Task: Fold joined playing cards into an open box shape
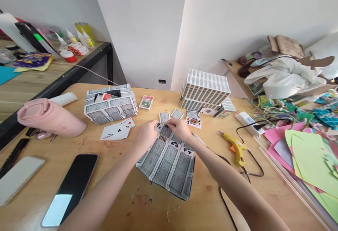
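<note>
where both hands meet: head view, at the far end of the card-covered box point(165, 166), around the middle of the table point(148, 215)
left hand point(148, 132): fingers curled nearly closed on the box's far edge, toward its left side
right hand point(181, 129): thumb and fingers drawn together on the same far edge, just beside the left; whether a loose card sits between the fingertips is too small to tell
box top: grey patterned card backs, with club faces showing between them
beyond the hands: loose cards point(177, 113) lying flat
far edge, left of centre: second covered box point(113, 109), open on top, and a card pack point(146, 102) to its right
far edge, right of centre: stack of boxes point(206, 86)
left edge: pink tumbler point(51, 118), lying down
near left corner: dark-screened phone point(74, 181)
toward the right edge: yellow glue gun point(239, 151), then coloured paper point(308, 160)
</note>
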A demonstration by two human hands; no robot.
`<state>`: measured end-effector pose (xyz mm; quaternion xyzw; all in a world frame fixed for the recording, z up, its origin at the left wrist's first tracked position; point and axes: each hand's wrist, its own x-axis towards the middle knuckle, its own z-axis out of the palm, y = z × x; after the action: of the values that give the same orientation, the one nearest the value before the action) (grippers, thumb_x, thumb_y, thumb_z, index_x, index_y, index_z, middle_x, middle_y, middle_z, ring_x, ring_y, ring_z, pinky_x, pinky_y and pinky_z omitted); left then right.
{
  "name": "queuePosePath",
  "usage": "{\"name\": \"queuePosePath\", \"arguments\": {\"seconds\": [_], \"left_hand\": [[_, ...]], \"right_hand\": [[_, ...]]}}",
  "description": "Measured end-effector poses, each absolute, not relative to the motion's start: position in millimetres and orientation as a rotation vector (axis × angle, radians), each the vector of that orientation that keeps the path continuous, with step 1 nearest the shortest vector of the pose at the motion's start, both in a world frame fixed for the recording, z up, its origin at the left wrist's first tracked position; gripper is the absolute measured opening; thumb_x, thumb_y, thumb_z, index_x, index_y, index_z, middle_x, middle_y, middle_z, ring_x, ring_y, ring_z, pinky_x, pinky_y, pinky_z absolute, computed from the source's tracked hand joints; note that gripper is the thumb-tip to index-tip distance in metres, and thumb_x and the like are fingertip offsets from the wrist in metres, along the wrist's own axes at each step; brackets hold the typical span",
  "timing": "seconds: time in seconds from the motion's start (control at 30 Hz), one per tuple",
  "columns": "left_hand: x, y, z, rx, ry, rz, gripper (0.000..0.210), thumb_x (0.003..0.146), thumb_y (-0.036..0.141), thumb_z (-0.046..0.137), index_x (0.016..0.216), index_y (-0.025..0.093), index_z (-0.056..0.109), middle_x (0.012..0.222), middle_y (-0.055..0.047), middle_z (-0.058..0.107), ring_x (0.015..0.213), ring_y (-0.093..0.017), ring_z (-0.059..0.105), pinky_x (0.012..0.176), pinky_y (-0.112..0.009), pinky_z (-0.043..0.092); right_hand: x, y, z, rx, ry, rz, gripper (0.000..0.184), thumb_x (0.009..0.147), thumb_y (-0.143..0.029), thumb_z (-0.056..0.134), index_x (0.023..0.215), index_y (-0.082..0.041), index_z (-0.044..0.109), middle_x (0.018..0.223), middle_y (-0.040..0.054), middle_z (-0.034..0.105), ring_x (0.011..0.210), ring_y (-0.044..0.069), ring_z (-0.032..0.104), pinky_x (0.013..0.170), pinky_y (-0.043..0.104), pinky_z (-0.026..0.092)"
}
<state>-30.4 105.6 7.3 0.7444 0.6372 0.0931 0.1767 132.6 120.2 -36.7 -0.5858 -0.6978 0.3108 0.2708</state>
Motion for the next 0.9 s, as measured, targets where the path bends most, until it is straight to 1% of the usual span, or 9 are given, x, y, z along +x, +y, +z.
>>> {"name": "queuePosePath", "arguments": {"seconds": [0.23,0.53,0.77,0.9], "left_hand": [[-27,111,5,2.245,1.762,0.134,0.029,0.085,0.018,0.038,0.096,0.026,0.063,0.088,-0.006,0.07,0.082,-0.022,0.065,0.061,-0.028,0.039],[-26,111,7,2.337,1.71,-0.002,0.027,0.074,0.009,0.041,0.087,0.017,0.064,0.084,-0.013,0.069,0.082,-0.026,0.065,0.066,-0.031,0.043],[-25,111,15,2.361,1.659,-0.036,0.03,0.077,0.011,0.04,0.091,0.016,0.066,0.086,-0.015,0.069,0.084,-0.027,0.065,0.07,-0.034,0.045],[-29,111,14,2.335,1.666,-0.021,0.032,0.079,0.012,0.04,0.093,0.018,0.068,0.085,-0.012,0.07,0.083,-0.026,0.065,0.068,-0.032,0.045]], "right_hand": [[127,114,-34,-1.644,-1.891,0.761,0.028,0.079,-0.013,0.046,0.087,-0.022,0.071,0.092,0.0016,0.072,0.084,0.017,0.065,0.077,0.025,0.046],[126,112,-36,-1.719,-1.895,0.746,0.029,0.078,-0.013,0.046,0.087,-0.023,0.072,0.089,0.0013,0.073,0.08,0.017,0.065,0.073,0.024,0.047],[124,110,-35,-1.734,-1.922,0.718,0.031,0.078,-0.012,0.045,0.089,-0.02,0.072,0.089,0.0032,0.073,0.079,0.017,0.066,0.073,0.024,0.047],[125,107,-37,-1.736,-1.974,0.667,0.029,0.079,-0.014,0.046,0.089,-0.023,0.072,0.091,0.0021,0.073,0.082,0.017,0.066,0.074,0.023,0.047]]}}
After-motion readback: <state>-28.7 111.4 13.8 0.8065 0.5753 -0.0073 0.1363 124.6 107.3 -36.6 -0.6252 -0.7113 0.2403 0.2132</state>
